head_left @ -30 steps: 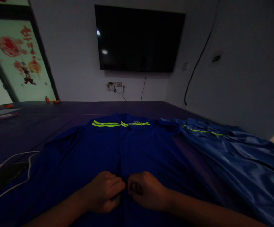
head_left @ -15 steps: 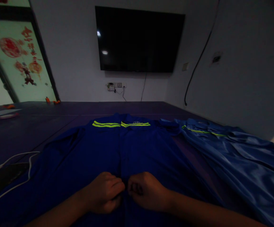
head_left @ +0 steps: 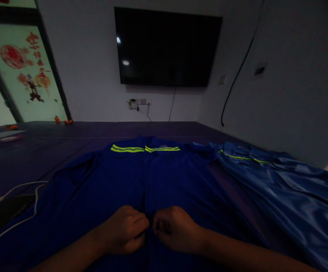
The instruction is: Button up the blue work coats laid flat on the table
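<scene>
A dark blue work jacket (head_left: 118, 177) lies spread out, front up, its collar toward the far side. Yellow-green reflective strips cross its chest. My left hand (head_left: 128, 229) is closed at the left side of the front opening, thumb and fingers pressed together on the cloth. Just across the opening, my right hand (head_left: 178, 229) is curled into a pinch at the other front edge. A narrow gap separates the two hands. The pinched cloth is mostly hidden by my fingers and the dim light.
A second, lighter blue jacket (head_left: 266, 181) with a thin reflective strip lies to the right. At the left, a white cable (head_left: 36, 200) runs over a dark flat object (head_left: 9, 213). A pink-rimmed item (head_left: 8, 139) lies farther back on the purple surface (head_left: 67, 132). A television (head_left: 169, 49) hangs on the wall.
</scene>
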The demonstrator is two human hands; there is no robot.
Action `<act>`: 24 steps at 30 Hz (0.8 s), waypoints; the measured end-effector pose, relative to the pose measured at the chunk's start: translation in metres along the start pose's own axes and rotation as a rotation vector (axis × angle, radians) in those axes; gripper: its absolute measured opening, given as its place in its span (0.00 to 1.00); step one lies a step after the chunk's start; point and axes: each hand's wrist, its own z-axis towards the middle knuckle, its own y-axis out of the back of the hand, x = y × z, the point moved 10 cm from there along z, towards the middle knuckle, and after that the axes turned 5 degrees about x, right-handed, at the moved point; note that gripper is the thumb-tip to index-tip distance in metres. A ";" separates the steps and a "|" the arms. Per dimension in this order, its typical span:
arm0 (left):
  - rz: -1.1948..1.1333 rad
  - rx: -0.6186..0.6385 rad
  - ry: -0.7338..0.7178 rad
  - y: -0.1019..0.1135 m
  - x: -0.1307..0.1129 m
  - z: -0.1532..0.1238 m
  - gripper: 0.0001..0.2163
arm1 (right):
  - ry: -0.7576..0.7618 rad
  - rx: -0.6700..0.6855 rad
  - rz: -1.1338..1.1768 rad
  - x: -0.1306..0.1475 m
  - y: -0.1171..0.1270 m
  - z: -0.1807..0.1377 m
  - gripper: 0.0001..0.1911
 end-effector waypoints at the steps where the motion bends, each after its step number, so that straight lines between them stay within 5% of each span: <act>1: -0.002 -0.002 0.003 0.000 0.000 0.000 0.03 | -0.001 0.002 0.002 0.000 0.000 0.000 0.09; 24: -0.049 -0.015 0.009 0.001 0.002 0.000 0.03 | -0.046 0.008 0.046 -0.004 0.002 0.002 0.04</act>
